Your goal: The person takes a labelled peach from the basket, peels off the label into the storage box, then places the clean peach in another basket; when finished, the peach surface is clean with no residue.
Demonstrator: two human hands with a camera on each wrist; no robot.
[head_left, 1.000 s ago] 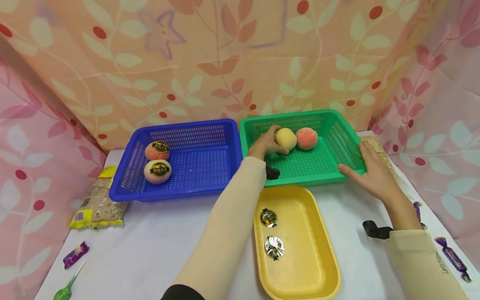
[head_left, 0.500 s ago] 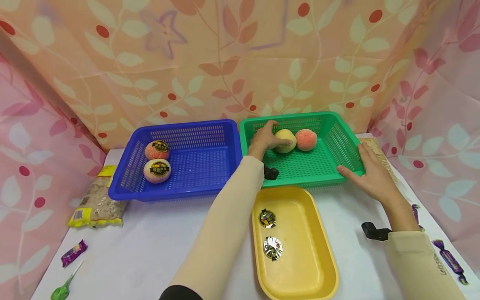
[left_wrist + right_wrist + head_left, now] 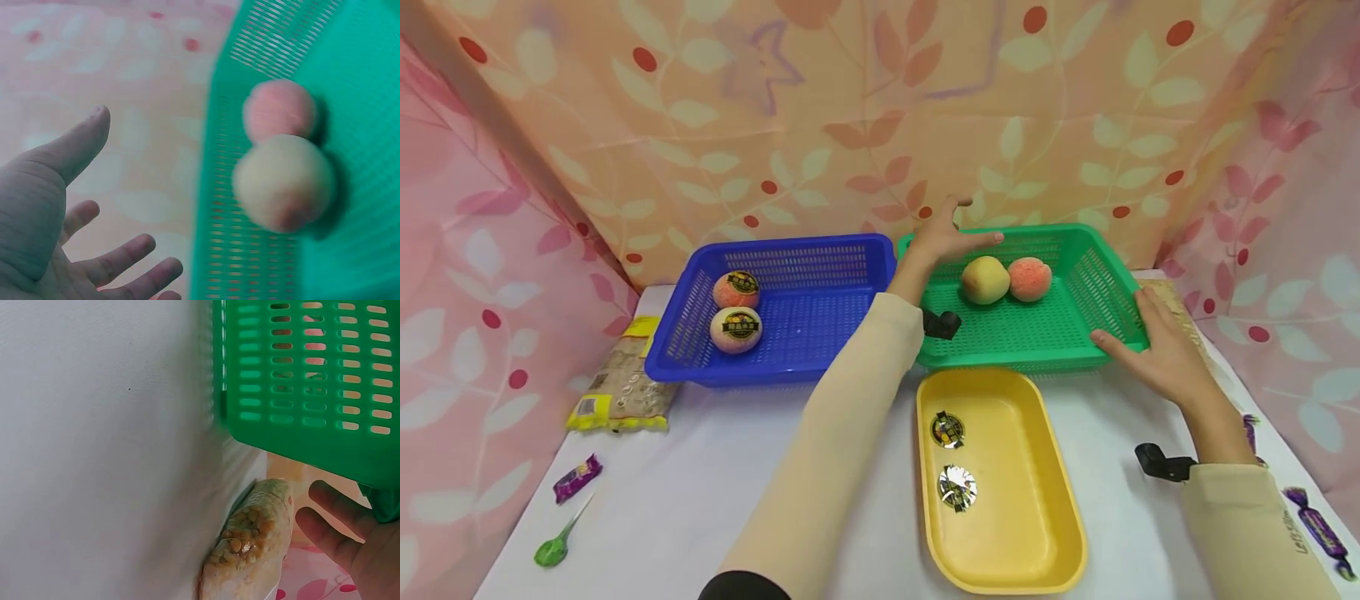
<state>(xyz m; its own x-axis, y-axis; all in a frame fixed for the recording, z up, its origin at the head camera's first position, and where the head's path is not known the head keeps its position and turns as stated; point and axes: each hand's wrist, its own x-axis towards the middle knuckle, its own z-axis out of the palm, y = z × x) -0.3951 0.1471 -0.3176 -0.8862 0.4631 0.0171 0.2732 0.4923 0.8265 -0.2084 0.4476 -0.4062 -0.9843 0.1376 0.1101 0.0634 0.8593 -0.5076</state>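
My left hand [image 3: 943, 237], fingers spread and thumb stretched out, is over the back left rim of the green basket [image 3: 1093, 296]. Nothing is in it. Just below, a yellow round fruit [image 3: 986, 280] lies in the basket against a pink peach-like fruit [image 3: 1030, 279]. The left wrist view shows a reddish patch on the yellow fruit [image 3: 285, 184], away from the spread fingers. My right hand [image 3: 1165, 354] rests at the basket's front right corner, thumb on the front rim. In the right wrist view, straight fingers [image 3: 331, 537] show outside the basket.
Left of the green basket is a blue basket [image 3: 790, 373] with two stickered fruits. A yellow tray [image 3: 1015, 500] holding two round stickers lies in front. A yellow-brown packet [image 3: 632, 383], lollipop [image 3: 553, 550] and wrapped sweets [image 3: 1322, 533] lie around; another bag [image 3: 250, 540] stands at right.
My left hand has let go of the yellow fruit and lifted away toward the back left rim, leaving the fruit in the green basket. My right hand stays at the corner.
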